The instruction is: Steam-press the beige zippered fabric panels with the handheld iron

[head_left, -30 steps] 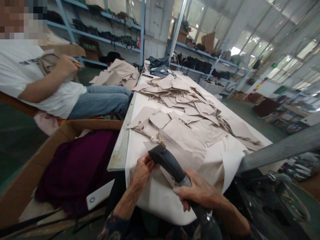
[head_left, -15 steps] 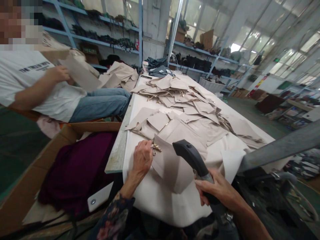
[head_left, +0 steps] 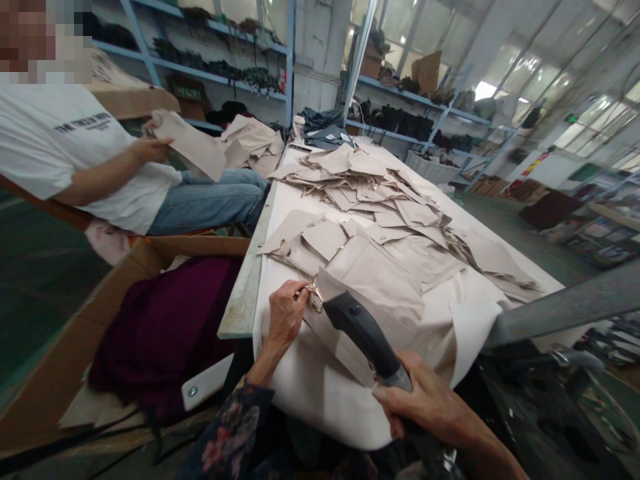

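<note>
My left hand [head_left: 287, 313] pinches a small gold metal clasp [head_left: 315, 291] at the corner of a beige fabric piece [head_left: 345, 350] near the table's close end. Wrapped round the handle of a black handheld tool [head_left: 367, 333] is my right hand [head_left: 417, 397]. The tool's angled head points up and left, its tip right beside the clasp; whether they touch I cannot tell. Beyond my hands, overlapping beige pieces [head_left: 395, 263] with small metal fittings lie in a heap on the white-covered table [head_left: 285, 200].
To the left, a seated person in a white shirt [head_left: 95, 153] holds a beige piece [head_left: 193, 147]. A cardboard box [head_left: 45, 363] with purple cloth [head_left: 160, 333] stands left of the table. A grey metal bar [head_left: 565, 303] crosses at the right.
The black tool in my right hand has moved left, its head now beside the clasp. The seated person's hands and beige piece have shifted. The view has shifted slightly.
</note>
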A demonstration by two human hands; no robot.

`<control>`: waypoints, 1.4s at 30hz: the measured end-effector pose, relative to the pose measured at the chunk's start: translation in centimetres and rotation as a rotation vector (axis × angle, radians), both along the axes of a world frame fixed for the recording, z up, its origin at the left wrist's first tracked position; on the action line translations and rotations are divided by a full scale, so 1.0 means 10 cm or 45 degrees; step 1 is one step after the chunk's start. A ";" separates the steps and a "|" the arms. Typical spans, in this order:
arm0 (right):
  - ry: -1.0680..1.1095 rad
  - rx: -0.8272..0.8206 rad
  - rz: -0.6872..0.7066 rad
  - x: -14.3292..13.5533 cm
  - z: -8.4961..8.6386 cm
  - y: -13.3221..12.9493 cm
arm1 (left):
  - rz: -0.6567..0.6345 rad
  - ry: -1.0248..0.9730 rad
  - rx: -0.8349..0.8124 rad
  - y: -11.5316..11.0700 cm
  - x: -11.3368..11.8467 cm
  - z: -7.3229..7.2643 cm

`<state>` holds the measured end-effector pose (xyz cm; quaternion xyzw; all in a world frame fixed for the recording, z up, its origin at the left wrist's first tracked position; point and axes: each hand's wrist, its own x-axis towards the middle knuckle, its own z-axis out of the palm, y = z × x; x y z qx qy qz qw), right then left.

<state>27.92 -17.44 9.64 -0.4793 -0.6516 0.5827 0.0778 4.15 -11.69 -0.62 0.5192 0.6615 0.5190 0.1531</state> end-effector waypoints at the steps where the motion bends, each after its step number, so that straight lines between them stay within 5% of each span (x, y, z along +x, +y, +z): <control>1: -0.005 -0.011 0.005 -0.01 0.00 -0.01 | 0.026 -0.066 -0.029 0.01 -0.02 -0.01; 9: -0.010 -0.034 0.038 -0.07 -0.06 0.01 | 0.066 -0.375 -0.090 0.07 -0.12 -0.03; 21: 0.022 -0.090 0.080 -0.25 -0.13 0.18 | 0.064 -0.232 -0.067 0.06 -0.11 -0.07; 31: 0.164 0.004 -0.031 0.05 -0.06 0.22 | 0.029 -0.560 -0.135 0.00 -0.03 0.02; 38: 0.299 -0.027 -0.028 0.01 -0.23 0.37 | -0.477 -0.948 -0.375 -0.15 0.20 0.03; 42: 0.396 -0.041 -0.028 0.01 -0.20 0.48 | -0.445 -0.994 -0.356 -0.12 0.35 -0.01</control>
